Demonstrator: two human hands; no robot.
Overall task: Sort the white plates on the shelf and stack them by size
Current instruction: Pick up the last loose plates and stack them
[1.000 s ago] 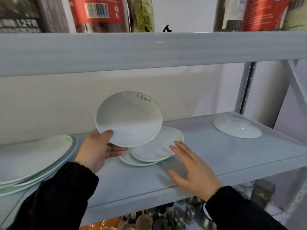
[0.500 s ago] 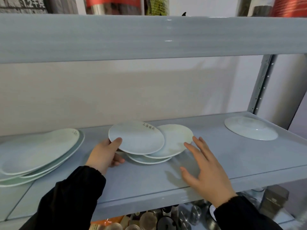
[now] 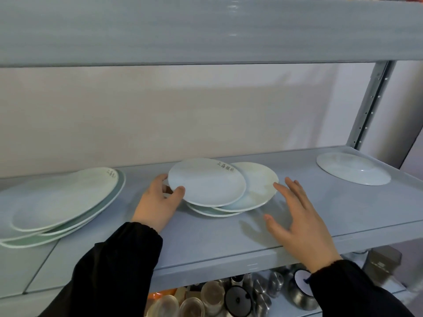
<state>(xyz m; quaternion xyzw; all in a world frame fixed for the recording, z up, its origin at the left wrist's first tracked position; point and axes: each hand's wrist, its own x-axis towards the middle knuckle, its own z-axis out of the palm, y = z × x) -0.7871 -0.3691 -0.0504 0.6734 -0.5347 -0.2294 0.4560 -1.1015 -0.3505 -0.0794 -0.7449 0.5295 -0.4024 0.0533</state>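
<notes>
A small white plate (image 3: pixel 207 182) with dark lettering on its rim lies on top of a loose pile of small plates (image 3: pixel 256 186) in the middle of the grey shelf (image 3: pixel 206 239). My left hand (image 3: pixel 158 202) pinches that top plate at its left edge, thumb on top. My right hand (image 3: pixel 297 216) hovers with fingers spread just right of the pile, fingertips near the rim of a lower plate. A stack of larger plates (image 3: pixel 61 197) sits at the far left, unevenly piled. A single upside-down plate (image 3: pixel 352 168) lies at the back right.
The shelf above (image 3: pixel 206 30) hangs low over the plates. A metal upright (image 3: pixel 370 104) stands at the right rear corner. Below the shelf are jars, lids and steel pots (image 3: pixel 240 294).
My left hand has lowered the lettered plate from a raised, tilted position down onto the middle pile. My right hand stayed beside the pile, fingers spread. The camera moved closer and lower.
</notes>
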